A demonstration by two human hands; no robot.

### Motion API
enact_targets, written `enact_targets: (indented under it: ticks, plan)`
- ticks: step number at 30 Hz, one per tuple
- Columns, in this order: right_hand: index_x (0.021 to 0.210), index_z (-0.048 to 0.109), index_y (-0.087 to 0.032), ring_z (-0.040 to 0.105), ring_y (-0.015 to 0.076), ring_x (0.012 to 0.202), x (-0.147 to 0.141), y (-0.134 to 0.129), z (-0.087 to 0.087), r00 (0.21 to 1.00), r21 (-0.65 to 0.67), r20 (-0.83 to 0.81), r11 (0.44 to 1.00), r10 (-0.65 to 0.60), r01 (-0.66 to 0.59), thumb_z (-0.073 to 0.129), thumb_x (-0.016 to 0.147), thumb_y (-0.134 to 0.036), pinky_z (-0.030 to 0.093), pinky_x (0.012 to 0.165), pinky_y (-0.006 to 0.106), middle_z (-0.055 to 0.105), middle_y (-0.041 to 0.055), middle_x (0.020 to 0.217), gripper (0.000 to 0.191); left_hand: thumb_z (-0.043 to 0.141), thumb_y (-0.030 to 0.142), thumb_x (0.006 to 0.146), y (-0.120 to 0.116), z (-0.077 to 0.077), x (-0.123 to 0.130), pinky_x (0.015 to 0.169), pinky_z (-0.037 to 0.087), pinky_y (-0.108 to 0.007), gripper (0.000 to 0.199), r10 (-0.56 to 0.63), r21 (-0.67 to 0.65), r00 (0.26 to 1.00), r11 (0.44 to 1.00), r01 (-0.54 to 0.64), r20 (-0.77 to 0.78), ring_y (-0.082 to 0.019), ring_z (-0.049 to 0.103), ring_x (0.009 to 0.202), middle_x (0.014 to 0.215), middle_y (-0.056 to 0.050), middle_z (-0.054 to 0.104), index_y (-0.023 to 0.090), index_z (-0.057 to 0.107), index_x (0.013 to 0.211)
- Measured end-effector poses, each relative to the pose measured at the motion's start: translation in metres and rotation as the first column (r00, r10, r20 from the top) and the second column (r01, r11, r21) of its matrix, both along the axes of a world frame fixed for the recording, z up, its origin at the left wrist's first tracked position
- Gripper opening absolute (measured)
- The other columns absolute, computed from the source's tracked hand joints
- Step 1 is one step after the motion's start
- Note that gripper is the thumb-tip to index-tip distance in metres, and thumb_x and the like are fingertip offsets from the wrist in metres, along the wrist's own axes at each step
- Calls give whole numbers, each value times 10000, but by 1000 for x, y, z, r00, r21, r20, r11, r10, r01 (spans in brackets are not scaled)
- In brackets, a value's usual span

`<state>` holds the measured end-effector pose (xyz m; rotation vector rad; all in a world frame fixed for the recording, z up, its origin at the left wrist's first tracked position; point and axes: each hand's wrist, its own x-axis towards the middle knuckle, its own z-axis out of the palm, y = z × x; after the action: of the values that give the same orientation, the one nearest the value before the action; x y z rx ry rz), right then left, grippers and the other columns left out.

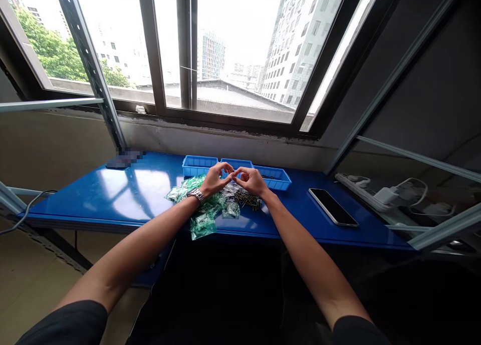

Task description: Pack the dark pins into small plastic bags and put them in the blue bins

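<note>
Both my hands meet above the middle of the blue table, fingertips almost touching. My left hand (216,180), with a metal watch (197,195) at the wrist, is pinched closed; whatever sits in the pinch is too small to name. My right hand (251,180) is pinched closed against it, its content equally unclear. Under the left hand lie several small green and clear plastic packets (205,220). A heap of dark and brass-coloured screws (250,200) is spread below the right hand. Just behind the hands stand blue plastic bins (201,167), the right one (278,180) holding small dark pieces.
A phone (332,207) lies on the table (150,205) to the right. Beyond it, a power strip (361,192) has a white charger (386,195) and cable plugged in. A dark flat object (122,159) rests at the far left corner. Metal shelf posts (92,64) flank the table.
</note>
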<state>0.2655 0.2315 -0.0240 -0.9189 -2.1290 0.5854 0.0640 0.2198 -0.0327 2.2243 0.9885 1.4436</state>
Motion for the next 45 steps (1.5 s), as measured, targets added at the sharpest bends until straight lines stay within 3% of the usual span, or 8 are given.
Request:
enact_targets:
  ticks: [9,15,20,29,39,45]
  plan:
    - [905,651,-197,351,117,507,1,-4,1,985,45,-140,993,-99,106,674,886,-471,279,502,259,424,-56,564,276,637,340,939,0,0,-1,718,477,-333,151,29,-3,1000,1000,-29,4,-209,625,866,923,-55,717,193,669,923]
    - [865,644,-194,305,105,491,-3,-3,-2,979,60,-192,995,-73,86,691,886,-480,240,487,258,385,-65,541,291,672,305,911,2,-4,0,739,477,-348,115,-43,13,996,999,44,-82,-218,606,856,891,-48,725,198,676,870]
    - [873,639,-193,322,104,485,-2,-3,-2,969,35,-238,997,-65,76,714,874,-469,244,482,255,394,-65,547,286,669,297,914,1,-2,0,710,466,-332,103,-21,25,1000,999,22,-20,-208,614,841,886,-45,721,196,681,894]
    - [891,698,-176,318,97,491,2,2,-4,998,7,-65,1000,2,-1,752,853,-490,235,490,250,408,-65,547,321,673,330,921,-1,1,1,698,454,-323,144,-22,23,999,1000,21,50,-207,636,859,927,-60,731,186,686,917]
    - [883,684,-180,345,106,495,1,-5,3,979,104,-170,986,-114,133,698,880,-423,293,500,253,420,-58,549,244,673,313,927,5,-4,-1,686,443,-317,124,13,51,1000,999,-14,10,-190,604,800,879,-40,720,191,684,903]
    - [868,682,-177,343,101,489,-2,-6,5,982,149,-163,982,-90,115,685,876,-392,286,507,255,417,-64,530,215,686,300,920,4,-6,0,693,450,-320,103,-31,56,998,998,34,-61,-193,595,799,894,-45,725,197,690,924]
